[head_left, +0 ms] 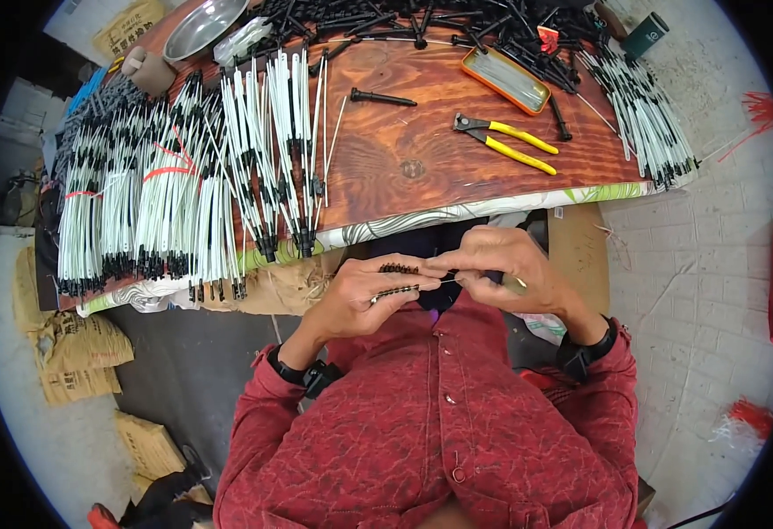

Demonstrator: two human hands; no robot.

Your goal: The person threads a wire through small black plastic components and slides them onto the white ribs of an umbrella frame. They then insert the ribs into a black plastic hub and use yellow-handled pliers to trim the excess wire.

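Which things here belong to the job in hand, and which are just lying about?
Likely the job's:
- dark ribbed pieces in the left hand
- white strips
- black rods
- yellow-handled pliers

Seemingly just lying about:
- metal bowl
- green container
- tan sacks

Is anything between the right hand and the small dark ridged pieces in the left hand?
Nothing separate visibly stands in the way: the right hand is close beside the left hand, which itself partly covers the small dark ridged pieces.

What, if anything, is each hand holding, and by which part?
The left hand holds small dark ridged pieces, gripped part unclear; what, if anything, the right hand holds cannot be told.
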